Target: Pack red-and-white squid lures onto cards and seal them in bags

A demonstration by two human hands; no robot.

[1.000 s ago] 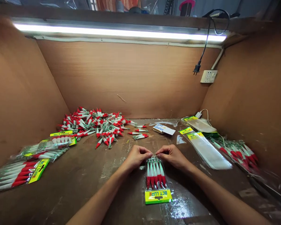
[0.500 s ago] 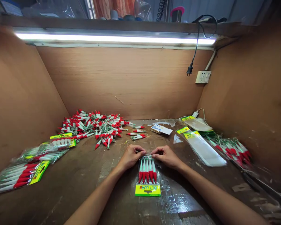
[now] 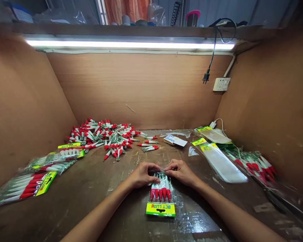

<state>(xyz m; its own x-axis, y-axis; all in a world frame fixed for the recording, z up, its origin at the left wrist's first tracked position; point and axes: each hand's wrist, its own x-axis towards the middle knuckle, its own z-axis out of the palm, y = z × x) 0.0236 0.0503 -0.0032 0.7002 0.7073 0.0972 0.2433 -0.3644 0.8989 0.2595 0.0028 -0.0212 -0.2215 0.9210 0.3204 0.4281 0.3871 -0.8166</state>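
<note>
In front of me on the table lies a clear plastic bag of fishing lures (image 3: 161,194), red and white with green-silver hook ends. Its yellow-green header reads BCT LURE and points toward me. My left hand (image 3: 145,174) holds the bag's far left side, the thumb lying over the lures and the fingers behind the far edge. Thumb and fingers of my right hand (image 3: 179,171) pinch the far right corner of the bag. The hook ends are partly hidden by my fingers.
A large heap of loose lures (image 3: 103,136) lies at the back left. Filled bags (image 3: 27,185) are stacked at the left. A small card (image 3: 175,140), flat bags (image 3: 224,163) and more lures (image 3: 255,164) lie to the right. A black plug (image 3: 206,77) hangs above.
My left hand has shifted so its thumb now reaches over the lures. My right hand still pinches the far corner. The camera view has shifted slightly.
</note>
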